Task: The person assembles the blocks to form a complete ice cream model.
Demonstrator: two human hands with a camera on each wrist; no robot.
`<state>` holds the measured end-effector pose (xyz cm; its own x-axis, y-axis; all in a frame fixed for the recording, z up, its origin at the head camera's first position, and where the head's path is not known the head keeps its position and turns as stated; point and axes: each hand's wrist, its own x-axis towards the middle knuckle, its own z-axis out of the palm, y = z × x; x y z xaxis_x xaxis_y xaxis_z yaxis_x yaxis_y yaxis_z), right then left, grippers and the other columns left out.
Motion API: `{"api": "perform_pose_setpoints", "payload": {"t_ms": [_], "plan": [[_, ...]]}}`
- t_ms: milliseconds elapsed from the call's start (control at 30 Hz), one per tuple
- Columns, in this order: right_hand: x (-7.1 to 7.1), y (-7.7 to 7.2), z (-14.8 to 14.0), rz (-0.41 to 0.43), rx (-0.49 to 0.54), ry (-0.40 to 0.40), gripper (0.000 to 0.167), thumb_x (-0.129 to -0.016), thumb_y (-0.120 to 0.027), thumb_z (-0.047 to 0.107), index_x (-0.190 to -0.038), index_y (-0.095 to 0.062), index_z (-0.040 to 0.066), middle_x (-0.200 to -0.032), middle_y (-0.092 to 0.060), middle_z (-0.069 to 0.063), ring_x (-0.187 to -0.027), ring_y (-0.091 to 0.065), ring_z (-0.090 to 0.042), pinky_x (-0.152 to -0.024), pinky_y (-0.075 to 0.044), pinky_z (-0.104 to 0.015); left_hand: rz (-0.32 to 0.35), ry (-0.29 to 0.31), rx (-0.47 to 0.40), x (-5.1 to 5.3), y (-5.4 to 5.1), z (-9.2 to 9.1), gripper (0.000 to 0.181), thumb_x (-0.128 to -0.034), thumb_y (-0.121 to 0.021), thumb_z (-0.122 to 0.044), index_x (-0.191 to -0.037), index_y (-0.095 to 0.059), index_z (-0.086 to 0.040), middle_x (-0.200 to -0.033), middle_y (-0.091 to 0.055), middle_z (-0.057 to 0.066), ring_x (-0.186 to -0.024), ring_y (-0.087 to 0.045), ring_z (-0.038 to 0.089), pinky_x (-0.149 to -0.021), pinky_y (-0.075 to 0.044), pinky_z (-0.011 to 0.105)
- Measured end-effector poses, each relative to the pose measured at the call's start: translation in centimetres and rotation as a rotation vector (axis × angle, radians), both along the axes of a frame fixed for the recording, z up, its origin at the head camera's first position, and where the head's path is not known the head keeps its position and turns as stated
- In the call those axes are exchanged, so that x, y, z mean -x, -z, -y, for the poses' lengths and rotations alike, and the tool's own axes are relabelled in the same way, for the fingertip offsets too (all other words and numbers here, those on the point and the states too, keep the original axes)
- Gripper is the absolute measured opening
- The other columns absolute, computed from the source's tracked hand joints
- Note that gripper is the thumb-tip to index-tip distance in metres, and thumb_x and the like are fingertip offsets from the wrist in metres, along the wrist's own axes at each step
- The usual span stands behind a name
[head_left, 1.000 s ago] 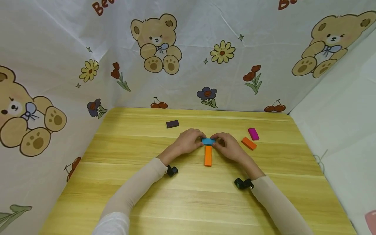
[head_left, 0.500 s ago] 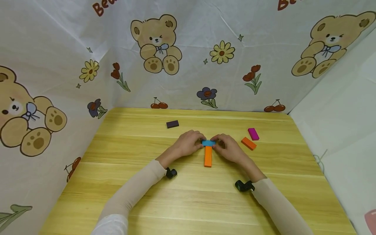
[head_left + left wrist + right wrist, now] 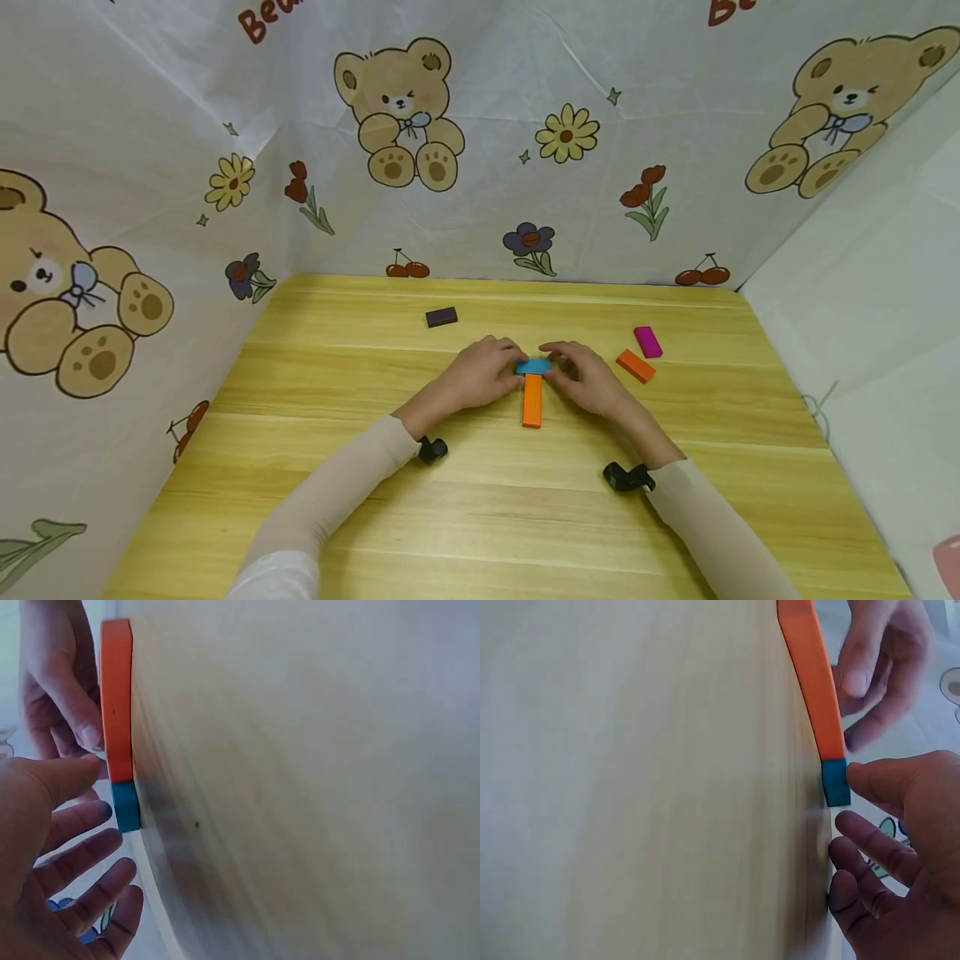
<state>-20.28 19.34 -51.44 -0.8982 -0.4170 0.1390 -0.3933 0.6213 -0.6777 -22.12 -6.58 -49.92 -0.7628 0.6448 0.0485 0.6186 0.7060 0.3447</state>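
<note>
A blue block (image 3: 533, 367) lies crosswise against the far end of an orange block (image 3: 532, 402), together forming a T on the table. My left hand (image 3: 482, 372) is at the blue block's left end. In the left wrist view its thumb and forefinger are close beside the blocks, with the other fingers loosely spread; contact is hard to judge. Opposite it, my right hand (image 3: 583, 379) has its forefinger lifted off the blue block. Its thumb appears to touch or nearly touch the blue block (image 3: 836, 782) in the right wrist view, its other fingers apart.
A dark block (image 3: 441, 317) lies toward the back, left of the hands. Right of them are a second orange block (image 3: 635, 366) and a magenta block (image 3: 648, 342). The wooden table (image 3: 480, 517) is bordered by a bear-print cloth (image 3: 480, 208) behind and at the sides.
Both hands were pinching the blue block's ends. Now the right forefinger has lifted away and the left fingers have spread a little. The blocks have barely moved.
</note>
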Motion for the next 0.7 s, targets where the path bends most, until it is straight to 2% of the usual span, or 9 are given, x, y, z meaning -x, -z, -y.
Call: {"api": "perform_pose_setpoints", "payload": {"t_ms": [167, 300, 467, 700], "plan": [[-0.8, -0.2, -2.4, -0.007, 0.014, 0.038, 0.045, -0.107, -0.069, 0.02, -0.149, -0.061, 0.009, -0.136, -0.069, -0.015, -0.105, -0.061, -0.027, -0.093, -0.052, -0.041, -0.04, 0.029, 0.069, -1.5, -0.1, 0.3, 0.061, -0.1025, -0.062, -0.066, -0.152, -0.062, -0.029, -0.159, -0.058, -0.004, -0.141, -0.053, 0.024, -0.114, -0.045, 0.05], [-1.0, -0.5, -5.1, -0.032, 0.017, 0.112, 0.039, -0.106, -0.07, 0.019, -0.143, -0.066, 0.007, -0.131, -0.07, -0.017, -0.098, -0.061, -0.025, -0.085, -0.051, -0.031, -0.049, 0.034, 0.094, -2.5, -0.2, 0.5, 0.07, -0.0996, -0.06, -0.073, -0.156, -0.057, -0.032, -0.166, -0.052, -0.006, -0.145, -0.049, 0.023, -0.114, -0.041, 0.049], [-1.3, -1.0, -8.8, -0.06, 0.007, 0.232, 0.034, -0.106, -0.07, 0.021, -0.136, -0.071, 0.006, -0.117, -0.073, -0.017, -0.093, -0.064, -0.025, -0.078, -0.05, -0.023, -0.05, 0.063, 0.128, -3.0, -0.1, 0.5, 0.074, -0.0999, -0.057, -0.075, -0.161, -0.051, -0.034, -0.17, -0.047, -0.006, -0.147, -0.046, 0.022, -0.115, -0.04, 0.048], [-2.3, -1.3, -12.8, 0.002, -0.049, 0.32, 0.037, -0.105, -0.073, 0.028, -0.134, -0.071, 0.005, -0.13, -0.07, -0.022, -0.101, -0.07, -0.035, -0.078, -0.053, -0.02, -0.076, 0.073, 0.165, -3.2, 0.4, 0.3, 0.075, -0.0999, -0.056, -0.075, -0.163, -0.048, -0.035, -0.17, -0.047, -0.004, -0.147, -0.045, 0.023, -0.115, -0.039, 0.047]]}}
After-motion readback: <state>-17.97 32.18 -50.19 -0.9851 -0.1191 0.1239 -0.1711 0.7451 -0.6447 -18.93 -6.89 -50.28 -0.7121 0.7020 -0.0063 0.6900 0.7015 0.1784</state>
